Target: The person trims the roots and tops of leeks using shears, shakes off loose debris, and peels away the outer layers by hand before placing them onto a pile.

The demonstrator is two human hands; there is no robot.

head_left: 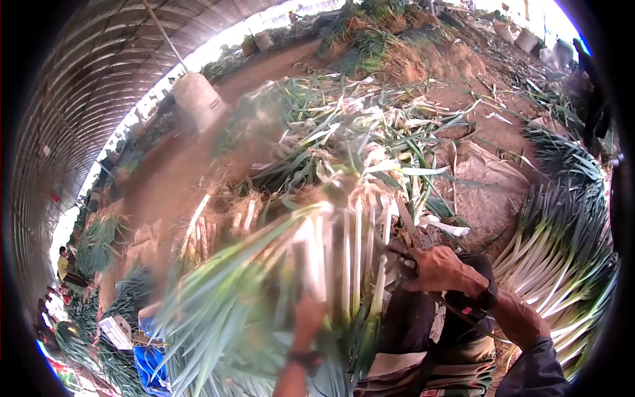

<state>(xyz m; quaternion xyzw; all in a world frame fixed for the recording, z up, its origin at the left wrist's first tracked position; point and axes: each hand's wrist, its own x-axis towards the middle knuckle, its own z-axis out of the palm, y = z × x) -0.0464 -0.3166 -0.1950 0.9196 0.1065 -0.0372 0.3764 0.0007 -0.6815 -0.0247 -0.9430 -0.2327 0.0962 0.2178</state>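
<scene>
1. Holding up a leek bundle (344, 251) right in front of the camera, white stalks upright in the middle of the frame and green tops fanning down to the lower left. It's pretty blurry.
2. Left hand (307, 317) is up against the bundle from below. It's too smeared to make out, so I can't tell if the fingers are wrapped round it or just spread on it.
3. Right hand (436, 268) is just right of the bundle, fingers curled tight round a dark tool (405, 255). Can't tell what kind of tool. There's a watch (488, 294) on that wrist.
4. A neat stack (562, 251) of cleaned leeks lies to the right, white ends pointing at the person.
5. Behind the bundle is a messy heap (344, 132) of leaves on the dirt floor (172, 178), with a sack (489, 185) lying flat beside it.
6. Other people (63, 261) are at the far left, under the arched roof (86, 79).
</scene>
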